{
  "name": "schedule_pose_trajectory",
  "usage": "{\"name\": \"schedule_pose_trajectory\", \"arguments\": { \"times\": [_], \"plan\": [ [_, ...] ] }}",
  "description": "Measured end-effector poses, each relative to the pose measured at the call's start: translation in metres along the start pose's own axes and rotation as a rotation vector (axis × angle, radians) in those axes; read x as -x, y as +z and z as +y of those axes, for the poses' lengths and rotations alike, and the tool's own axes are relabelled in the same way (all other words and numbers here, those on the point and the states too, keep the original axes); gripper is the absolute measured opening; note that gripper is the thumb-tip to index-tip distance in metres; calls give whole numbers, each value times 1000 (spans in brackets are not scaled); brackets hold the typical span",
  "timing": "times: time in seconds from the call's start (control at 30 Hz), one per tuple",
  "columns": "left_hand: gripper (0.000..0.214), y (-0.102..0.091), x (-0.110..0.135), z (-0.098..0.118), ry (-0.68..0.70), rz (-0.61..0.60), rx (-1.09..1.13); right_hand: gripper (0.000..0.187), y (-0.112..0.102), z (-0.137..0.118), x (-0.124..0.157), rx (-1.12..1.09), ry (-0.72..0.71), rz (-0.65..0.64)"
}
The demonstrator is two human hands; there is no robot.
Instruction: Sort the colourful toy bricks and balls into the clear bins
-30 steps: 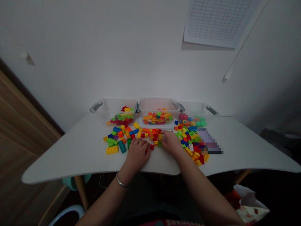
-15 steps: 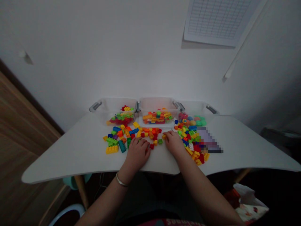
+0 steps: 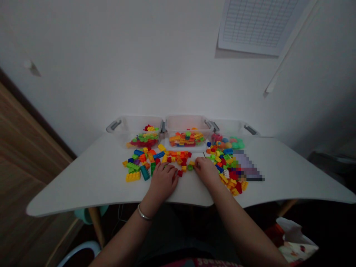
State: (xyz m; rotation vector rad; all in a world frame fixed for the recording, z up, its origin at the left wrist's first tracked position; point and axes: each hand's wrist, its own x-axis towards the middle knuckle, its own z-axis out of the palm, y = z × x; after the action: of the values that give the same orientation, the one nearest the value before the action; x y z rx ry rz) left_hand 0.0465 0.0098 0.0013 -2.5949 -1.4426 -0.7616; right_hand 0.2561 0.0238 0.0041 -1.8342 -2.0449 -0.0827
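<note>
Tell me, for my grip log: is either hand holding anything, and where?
Cannot be told: the fingers of the right hand lie beside a yellow plastic brick, and the curled left hand hides anything beneath.

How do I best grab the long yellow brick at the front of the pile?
Pinch the long yellow brick by its two long sides, coming down from the front. It lies flat, bumps up, with white table in front of it. The teal brick crowds its right end, so keep the left hand off that side.

Home room: white desk [image 3: 83, 185], scattered toy bricks [image 3: 132, 177].
</note>
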Motion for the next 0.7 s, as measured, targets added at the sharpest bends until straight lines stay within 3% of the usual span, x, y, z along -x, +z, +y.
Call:
{"name": "schedule_pose_trajectory", "arguments": {
  "times": [0.17, 0.3, 0.4, 0.53, 0.7],
  "plan": [
    [21, 0, 0, -1, 10, 11, 11, 11, -4, 9, -12, -253, 23, 202],
    [22, 1, 1, -1, 11, 27, 18, 10, -32, 20, -42, -444, 77, 477],
    [22, 0, 1, 0, 2, 14, 14, 5, -56, 29, -68, -451, 28, 596],
    [22, -1, 0, 0, -8, -5, 11, 5, -71, 35, -96, -350, -17, 606],
    [21, -1, 1, 0, -4, 8, 17, 17, -65, 30, -118, -210, -2, 481]
  ]
}}
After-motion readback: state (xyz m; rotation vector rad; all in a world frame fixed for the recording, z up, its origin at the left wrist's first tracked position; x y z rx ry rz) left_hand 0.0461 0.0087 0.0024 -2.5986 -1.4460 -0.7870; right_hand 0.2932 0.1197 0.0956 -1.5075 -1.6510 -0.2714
